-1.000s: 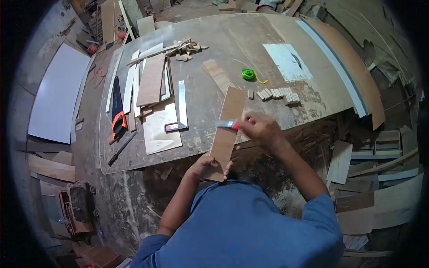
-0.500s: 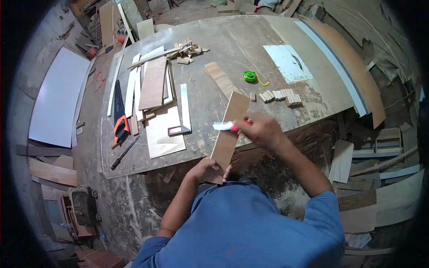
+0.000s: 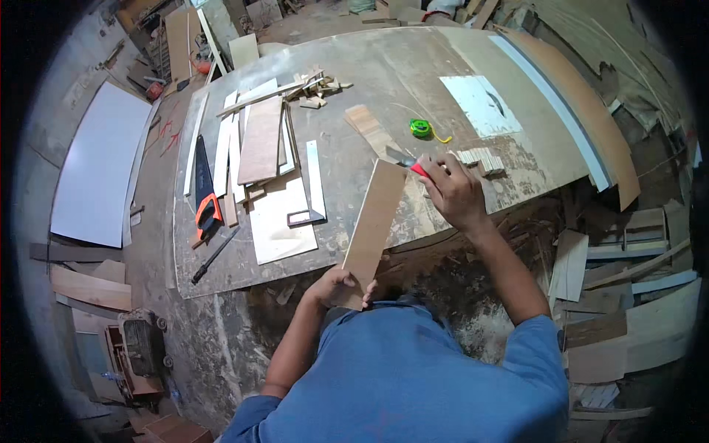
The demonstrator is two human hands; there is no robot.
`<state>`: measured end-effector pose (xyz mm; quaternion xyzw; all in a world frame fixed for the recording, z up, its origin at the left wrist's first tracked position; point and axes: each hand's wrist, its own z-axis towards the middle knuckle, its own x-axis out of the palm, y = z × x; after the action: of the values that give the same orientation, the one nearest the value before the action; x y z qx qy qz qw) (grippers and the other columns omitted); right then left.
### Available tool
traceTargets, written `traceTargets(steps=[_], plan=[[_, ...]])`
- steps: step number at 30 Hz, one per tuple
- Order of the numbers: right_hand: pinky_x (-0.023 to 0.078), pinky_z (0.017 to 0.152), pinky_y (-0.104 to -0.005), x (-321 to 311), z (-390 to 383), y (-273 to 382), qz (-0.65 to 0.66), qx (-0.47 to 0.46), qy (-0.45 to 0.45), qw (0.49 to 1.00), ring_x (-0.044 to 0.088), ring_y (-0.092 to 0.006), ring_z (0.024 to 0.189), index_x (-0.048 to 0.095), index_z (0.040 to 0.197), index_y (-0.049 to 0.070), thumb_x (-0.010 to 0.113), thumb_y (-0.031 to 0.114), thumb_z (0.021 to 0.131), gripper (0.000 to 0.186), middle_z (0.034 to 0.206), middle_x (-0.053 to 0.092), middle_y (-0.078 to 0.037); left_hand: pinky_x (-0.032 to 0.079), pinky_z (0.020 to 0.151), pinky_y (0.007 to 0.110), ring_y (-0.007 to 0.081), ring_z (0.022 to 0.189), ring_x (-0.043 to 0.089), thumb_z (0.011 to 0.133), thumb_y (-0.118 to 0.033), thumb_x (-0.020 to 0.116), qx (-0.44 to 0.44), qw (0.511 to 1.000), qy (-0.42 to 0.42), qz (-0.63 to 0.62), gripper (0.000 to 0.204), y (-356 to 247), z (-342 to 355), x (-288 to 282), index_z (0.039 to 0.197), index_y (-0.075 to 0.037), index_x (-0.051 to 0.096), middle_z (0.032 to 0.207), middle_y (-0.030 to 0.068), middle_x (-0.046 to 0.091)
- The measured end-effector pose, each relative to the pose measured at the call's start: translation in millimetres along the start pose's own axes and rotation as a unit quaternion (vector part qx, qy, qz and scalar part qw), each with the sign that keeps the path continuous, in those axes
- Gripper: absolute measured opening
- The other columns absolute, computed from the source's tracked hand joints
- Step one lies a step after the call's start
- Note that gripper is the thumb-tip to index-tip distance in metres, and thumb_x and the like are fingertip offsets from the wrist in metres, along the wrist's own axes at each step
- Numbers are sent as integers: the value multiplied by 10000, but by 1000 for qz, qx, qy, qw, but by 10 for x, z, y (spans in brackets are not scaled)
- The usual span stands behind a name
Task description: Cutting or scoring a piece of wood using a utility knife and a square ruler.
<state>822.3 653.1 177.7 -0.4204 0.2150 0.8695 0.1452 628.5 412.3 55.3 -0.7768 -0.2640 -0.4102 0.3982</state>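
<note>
My left hand [image 3: 336, 289] grips the near end of a flat wooden board [image 3: 375, 214], thumb on its face and fingertips round the right edge. The board slants up and away over the table's front edge. In my right hand [image 3: 456, 193] is a putty knife [image 3: 401, 156] with a red handle and a flat metal blade. The blade is at the board's far end; whether it touches is hard to tell. Beyond lies a loose wood strip [image 3: 369, 129], and by my right hand are several small wood blocks [image 3: 480, 160].
On the worktable [image 3: 354, 70] lie a green tape measure [image 3: 421, 128], a try square [image 3: 316, 181], stacked boards [image 3: 260, 140], a handsaw [image 3: 207, 188] with an orange handle, a dark slim tool [image 3: 216, 255] and a white sheet [image 3: 480, 105]. Offcuts [image 3: 628, 325] are piled at right.
My right hand has moved the putty knife up and right, from the middle of the board to its far end. My left hand keeps its hold on the board.
</note>
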Motion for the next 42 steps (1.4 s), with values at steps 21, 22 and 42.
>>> traceTargets(steps=[21, 22, 42], plan=[[516, 608, -383, 110, 76, -79, -37, -153, 43, 987, 625, -263, 781, 636, 1040, 168, 679, 176, 829, 215, 889, 568, -65, 560, 703, 407, 257, 743, 623, 625, -153, 569, -5, 999, -18, 40, 869, -42, -58, 252, 1453, -20, 342, 897, 154, 605], [517, 606, -382, 72, 106, -252, -60, -81, 39, 994, 628, -260, 778, 638, 1051, 174, 681, 178, 830, 225, 896, 570, -62, 560, 700, 404, 249, 733, 623, 614, -163, 577, -8, 999, -4, 48, 891, -43, -53, 304, 1459, -16, 333, 880, 153, 605], [527, 675, -441, -145, -88, -528, -8, 35, 6, 999, 638, -319, 849, 639, 1112, 134, 655, 235, 879, 255, 979, 579, -118, 556, 664, 391, 271, 682, 646, 660, -231, 591, 79, 992, 20, 97, 862, 86, -86, 425, 1439, 42, 343, 838, 201, 633]])
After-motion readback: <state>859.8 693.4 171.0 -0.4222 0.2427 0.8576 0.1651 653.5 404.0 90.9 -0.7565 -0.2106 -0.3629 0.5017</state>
